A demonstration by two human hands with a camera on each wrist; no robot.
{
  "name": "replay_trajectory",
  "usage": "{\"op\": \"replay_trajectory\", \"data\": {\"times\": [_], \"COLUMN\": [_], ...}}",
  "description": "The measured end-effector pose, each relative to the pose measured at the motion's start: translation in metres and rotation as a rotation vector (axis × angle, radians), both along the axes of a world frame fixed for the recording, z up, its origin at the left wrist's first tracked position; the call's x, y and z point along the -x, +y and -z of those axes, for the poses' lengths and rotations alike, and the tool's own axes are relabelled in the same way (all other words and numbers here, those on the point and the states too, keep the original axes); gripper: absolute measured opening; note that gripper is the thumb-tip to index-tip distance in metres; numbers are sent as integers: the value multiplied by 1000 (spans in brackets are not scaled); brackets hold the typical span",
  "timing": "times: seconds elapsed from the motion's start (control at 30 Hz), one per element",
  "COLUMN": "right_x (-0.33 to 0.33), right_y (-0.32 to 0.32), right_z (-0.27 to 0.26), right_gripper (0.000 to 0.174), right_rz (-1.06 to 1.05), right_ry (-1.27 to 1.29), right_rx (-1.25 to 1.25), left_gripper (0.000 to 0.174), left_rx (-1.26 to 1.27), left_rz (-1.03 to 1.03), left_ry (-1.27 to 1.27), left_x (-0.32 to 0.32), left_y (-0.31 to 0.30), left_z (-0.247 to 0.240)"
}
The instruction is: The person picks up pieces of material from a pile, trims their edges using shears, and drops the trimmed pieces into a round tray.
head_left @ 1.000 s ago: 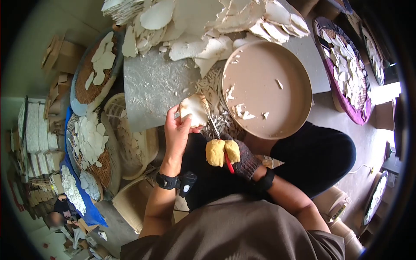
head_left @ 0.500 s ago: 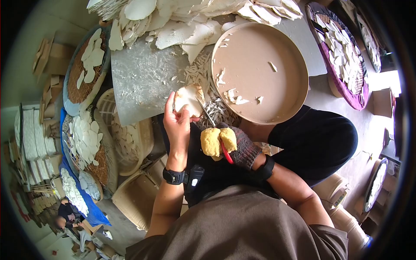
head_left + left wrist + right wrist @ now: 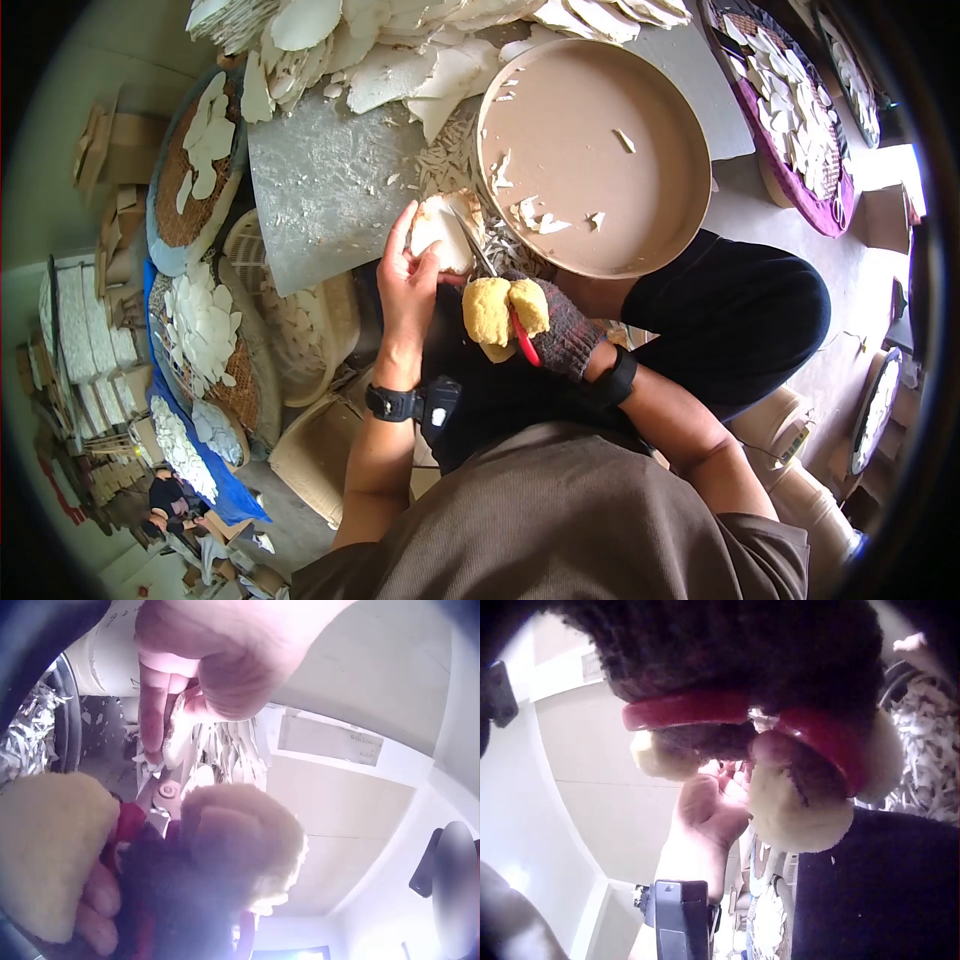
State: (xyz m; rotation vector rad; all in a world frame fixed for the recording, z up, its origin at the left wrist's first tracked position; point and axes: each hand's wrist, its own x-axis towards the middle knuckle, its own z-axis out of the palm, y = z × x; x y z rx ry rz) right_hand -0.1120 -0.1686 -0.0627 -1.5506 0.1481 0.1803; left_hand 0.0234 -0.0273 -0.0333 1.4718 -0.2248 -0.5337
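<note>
Grip, left: my left hand (image 3: 408, 290) pinches the white slice (image 3: 438, 238), thumb on its broad face, fingers behind. Grip, right: my gloved right hand (image 3: 562, 328) is closed round the red-handled scissors (image 3: 476, 244), with yellow foam pads (image 3: 487, 310) at the fingers. Blade gap: cannot be determined.

Position: the slice is just beyond my lap, near the left edge of the round tan pan (image 3: 640, 190); the blades meet its right side. Orientation: the slice's broad face is turned up; its long axis is unclear. The scissors' long axis runs from the handles forward and to the left.

Containers:
- Tan pan: a few white scraps, mostly near its lower left.
- Perforated plastic basket (image 3: 243, 240), left: pale pieces.
- Blue-rimmed woven tray (image 3: 168, 252) and lower wicker tray (image 3: 240, 388): white slices.
- Purple-edged tray (image 3: 752, 140), right: many overlapping white slices.
- Dark-rimmed container (image 3: 73, 712), left wrist view: white shreds.

Markings: small characters on a pale panel (image 3: 322, 740); too small to read.
</note>
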Motion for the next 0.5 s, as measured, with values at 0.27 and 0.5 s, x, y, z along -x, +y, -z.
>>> {"op": "replay_trajectory", "data": {"times": [0.27,0.5], "right_x": [-13,-24], "right_y": [-15,-13], "right_z": [-26,-25], "right_gripper": [30,44], "right_rz": [-40,-128], "right_ry": [-49,27], "right_rx": [-409,-299], "left_gripper": [57,45], "left_rx": [-116,145], "left_rz": [263,-133], "left_ry": [-75,80], "left_x": [-31,-15], "left_y": [12,6], "left_z": [-15,-7]}}
